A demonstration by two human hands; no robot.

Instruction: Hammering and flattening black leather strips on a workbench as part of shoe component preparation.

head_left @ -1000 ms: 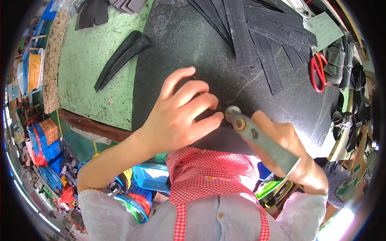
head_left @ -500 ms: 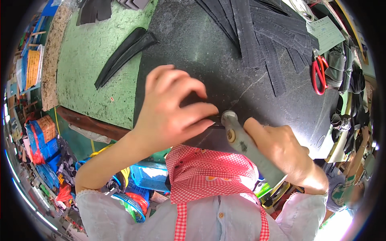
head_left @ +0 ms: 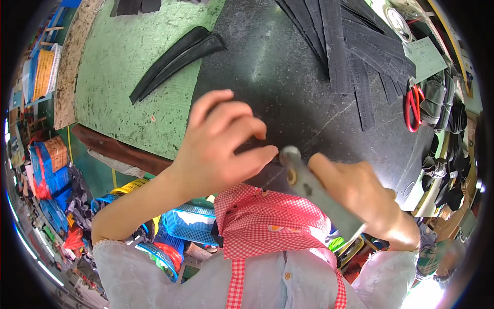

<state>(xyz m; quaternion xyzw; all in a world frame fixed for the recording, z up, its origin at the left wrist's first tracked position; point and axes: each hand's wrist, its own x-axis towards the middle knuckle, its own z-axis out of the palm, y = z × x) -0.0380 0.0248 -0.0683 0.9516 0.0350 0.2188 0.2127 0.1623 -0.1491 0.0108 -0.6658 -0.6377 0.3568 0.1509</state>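
Scuffed black sheeting (head_left: 303, 110) meets a flat, speckled green surface (head_left: 118, 98) across the workshop bench, with pale light glaring off the dark side. Closest to me are the worker's light-coloured shirt (head_left: 221, 280) and, over it, a red-and-white checked cloth apron (head_left: 278, 226), its folds reaching up to the bench's front edge. Down to the left of the apron sits a blue plastic mesh basket (head_left: 177, 229).

Just past the apron, the left hand (head_left: 221, 139) arches over the black sheeting, fingers bent and a little apart, thumb and forefinger drawn close; whether they pinch anything, I can't tell from where I stand. Beside those fingertips is the rounded end of a long, pale grey metal tool (head_left: 321, 198) with a brass-coloured round spot, slanting across the front of the bench. The right hand (head_left: 357, 190) is curled tightly round it, though most of the grip is hidden.

Farther off, red-handled scissors (head_left: 413, 109) lie at the right. Two curved, glossy black strips (head_left: 177, 62) cross from green onto black, and beyond, toward the back right, straight matte-black strips (head_left: 355, 51) fan out in an overlapping heap.
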